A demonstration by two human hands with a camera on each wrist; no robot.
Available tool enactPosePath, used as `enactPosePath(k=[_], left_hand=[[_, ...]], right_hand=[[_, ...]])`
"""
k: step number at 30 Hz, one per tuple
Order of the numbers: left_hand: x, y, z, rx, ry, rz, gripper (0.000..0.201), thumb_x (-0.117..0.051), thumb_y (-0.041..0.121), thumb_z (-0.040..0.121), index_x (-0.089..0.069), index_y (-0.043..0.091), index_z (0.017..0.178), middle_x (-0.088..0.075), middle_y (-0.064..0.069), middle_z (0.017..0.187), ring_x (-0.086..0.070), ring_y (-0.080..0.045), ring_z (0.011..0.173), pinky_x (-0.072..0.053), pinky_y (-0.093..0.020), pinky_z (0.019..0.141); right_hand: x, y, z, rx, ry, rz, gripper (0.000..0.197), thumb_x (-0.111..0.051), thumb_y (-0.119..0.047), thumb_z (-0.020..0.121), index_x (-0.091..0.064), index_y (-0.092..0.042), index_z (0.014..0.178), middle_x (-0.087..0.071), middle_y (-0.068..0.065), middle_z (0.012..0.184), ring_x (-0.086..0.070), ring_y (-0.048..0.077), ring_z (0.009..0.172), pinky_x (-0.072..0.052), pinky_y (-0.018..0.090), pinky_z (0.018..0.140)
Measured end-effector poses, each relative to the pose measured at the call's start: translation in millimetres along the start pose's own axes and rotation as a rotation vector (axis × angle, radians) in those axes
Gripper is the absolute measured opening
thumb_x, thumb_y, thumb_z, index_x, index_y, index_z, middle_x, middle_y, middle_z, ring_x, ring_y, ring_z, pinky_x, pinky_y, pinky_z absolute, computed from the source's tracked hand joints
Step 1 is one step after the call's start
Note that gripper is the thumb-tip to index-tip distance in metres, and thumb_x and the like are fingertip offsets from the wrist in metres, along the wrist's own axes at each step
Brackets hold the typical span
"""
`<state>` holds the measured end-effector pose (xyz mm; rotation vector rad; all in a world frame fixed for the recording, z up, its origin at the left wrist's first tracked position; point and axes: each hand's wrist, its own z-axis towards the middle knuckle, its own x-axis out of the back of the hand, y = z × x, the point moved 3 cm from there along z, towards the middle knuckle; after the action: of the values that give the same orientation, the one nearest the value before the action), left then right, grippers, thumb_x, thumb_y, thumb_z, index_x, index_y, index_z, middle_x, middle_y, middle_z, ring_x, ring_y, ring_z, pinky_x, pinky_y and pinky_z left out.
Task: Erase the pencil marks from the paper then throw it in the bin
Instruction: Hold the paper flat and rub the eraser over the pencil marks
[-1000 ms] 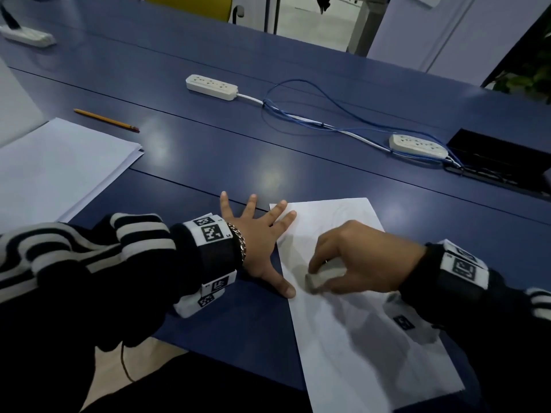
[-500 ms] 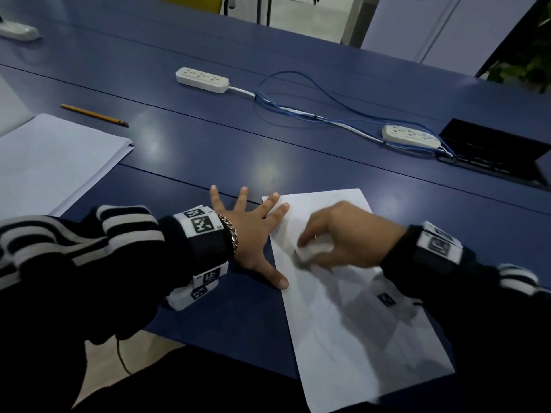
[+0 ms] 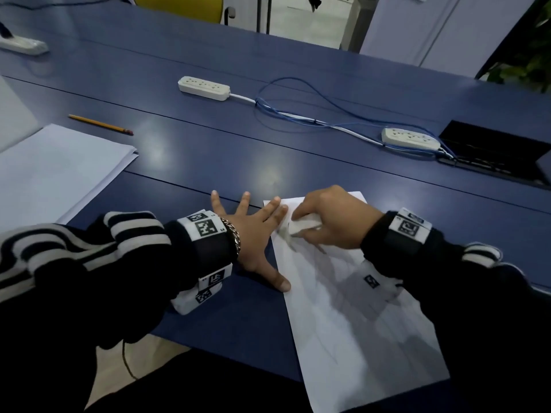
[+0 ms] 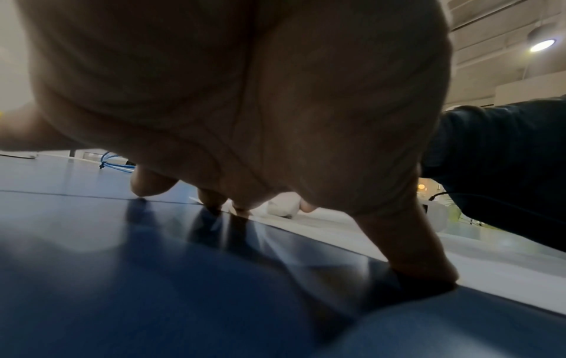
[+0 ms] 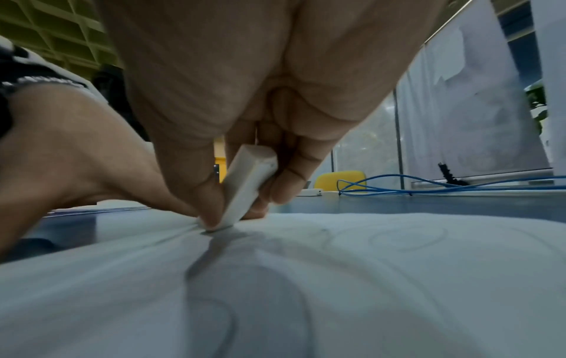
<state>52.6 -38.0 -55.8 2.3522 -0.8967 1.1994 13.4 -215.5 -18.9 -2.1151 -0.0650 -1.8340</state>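
Right fingers (image 5: 285, 189): curled with the thumb around a white eraser (image 5: 248, 186), pinching it.
Left fingers (image 3: 275, 204): straight and spread, holding nothing; two fingertips and the thumb press the sheet's left edge.
Right hand (image 3: 331, 222): holds the eraser tilted, its lower end touching the paper.
Left hand (image 3: 253, 231): flat on the table just left of the eraser.
Paper (image 3: 357, 338): white sheet lying flat at the near edge of the blue table (image 3: 208, 162); faint curved pencil marks (image 5: 407, 238) show on it.
Eraser spot: near the sheet's far left corner.
Beyond: pencil (image 3: 100, 124) and paper stack (image 3: 56, 168) far left; two power strips (image 3: 204, 87) with blue cables (image 3: 298, 114) behind.
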Motion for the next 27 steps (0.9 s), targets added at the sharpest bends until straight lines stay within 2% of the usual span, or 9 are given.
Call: enactPosePath(k=[5, 7, 9, 11, 16, 19, 22, 25, 27], left_hand=[[-0.9, -1.5, 2.3, -0.004, 0.012, -0.007, 0.161, -0.055, 0.109, 0.044, 0.034, 0.038, 0.158, 0.039, 0.024, 0.164, 0.028, -0.042, 0.156, 0.018, -0.091, 0.099], [-0.7, -1.3, 1.7, 0.000, 0.013, -0.008, 0.161, -0.055, 0.109, 0.045, 0.034, 0.038, 0.158, 0.038, 0.024, 0.165, 0.028, -0.042, 0.156, 0.020, -0.090, 0.099], [-0.5, -1.0, 1.4, 0.002, 0.012, -0.003, 0.161, -0.055, 0.109, 0.045, 0.034, 0.038, 0.158, 0.038, 0.023, 0.165, 0.029, -0.041, 0.156, 0.019, -0.090, 0.100], [0.6, -0.6, 1.0, 0.004, 0.010, 0.003, 0.161, -0.055, 0.109, 0.045, 0.035, 0.037, 0.157, 0.038, 0.023, 0.165, 0.029, -0.041, 0.156, 0.017, -0.090, 0.101], [0.4, -1.1, -0.4, -0.001, 0.011, 0.018, 0.161, -0.054, 0.109, 0.045, 0.035, 0.036, 0.158, 0.039, 0.021, 0.165, 0.030, -0.042, 0.156, 0.019, -0.089, 0.101], [1.7, -1.3, -1.6, -0.016, 0.028, 0.050, 0.159, -0.050, 0.111, 0.046, 0.035, 0.036, 0.157, 0.036, 0.016, 0.168, 0.030, -0.042, 0.155, 0.022, -0.088, 0.101], [1.6, 2.6, -6.9, -0.028, 0.063, 0.100, 0.149, -0.044, 0.111, 0.051, 0.035, 0.042, 0.156, 0.023, 0.000, 0.175, 0.029, -0.044, 0.155, 0.024, -0.084, 0.103], [0.8, 10.0, -20.3, -0.069, 0.079, 0.147, 0.134, -0.035, 0.109, 0.062, 0.011, 0.038, 0.166, -0.002, -0.013, 0.175, 0.017, -0.038, 0.161, 0.020, -0.078, 0.113], [1.5, 13.3, -36.2, -0.126, 0.095, 0.142, 0.119, -0.036, 0.104, 0.071, -0.015, 0.036, 0.167, -0.024, -0.010, 0.166, -0.008, -0.033, 0.160, 0.010, -0.070, 0.123]], right_hand=[[-6.6, -25.2, -24.1, 0.160, -0.192, 0.027, 0.032, -0.060, -0.046, 0.076, -0.073, -0.032, 0.101, -0.067, -0.009, 0.095, -0.062, 0.012, 0.088, -0.050, 0.031, 0.082], [1.6, -10.1, -8.3, 0.067, -0.120, 0.021, 0.039, -0.060, -0.054, 0.076, -0.073, -0.032, 0.106, -0.069, -0.008, 0.100, -0.063, 0.016, 0.093, -0.051, 0.033, 0.084], [7.6, 4.9, 0.0, -0.038, -0.028, -0.005, 0.037, -0.068, -0.048, 0.077, -0.073, -0.031, 0.110, -0.069, -0.004, 0.103, -0.064, 0.022, 0.096, -0.051, 0.038, 0.086], [4.6, 2.6, -7.7, -0.045, -0.006, -0.016, 0.034, -0.072, -0.041, 0.077, -0.074, -0.029, 0.109, -0.069, -0.002, 0.102, -0.064, 0.023, 0.096, -0.051, 0.037, 0.086], [-2.7, -27.7, -65.4, 0.056, -0.180, 0.084, 0.028, -0.069, -0.041, 0.081, -0.073, -0.030, 0.107, -0.069, -0.012, 0.101, -0.062, 0.006, 0.090, -0.048, 0.020, 0.084], [-4.9, -22.4, -104.0, -0.063, -0.079, 0.097, 0.030, -0.064, -0.047, 0.085, -0.068, -0.034, 0.112, -0.064, -0.018, 0.104, -0.060, 0.002, 0.095, -0.047, 0.017, 0.085], [-17.4, -19.9, -133.3, -0.153, -0.045, 0.081, 0.024, -0.057, -0.047, 0.088, -0.063, -0.038, 0.109, -0.057, -0.021, 0.101, -0.057, 0.002, 0.095, -0.047, 0.021, 0.082], [-22.4, -9.9, -146.5, -0.182, -0.041, 0.079, 0.023, -0.055, -0.045, 0.088, -0.062, -0.039, 0.109, -0.055, -0.022, 0.101, -0.053, 0.002, 0.094, -0.047, 0.021, 0.083], [-18.7, -2.0, -150.2, -0.169, -0.069, 0.059, 0.025, -0.056, -0.046, 0.087, -0.063, -0.039, 0.110, -0.056, -0.023, 0.102, -0.053, 0.001, 0.095, -0.046, 0.020, 0.085]])
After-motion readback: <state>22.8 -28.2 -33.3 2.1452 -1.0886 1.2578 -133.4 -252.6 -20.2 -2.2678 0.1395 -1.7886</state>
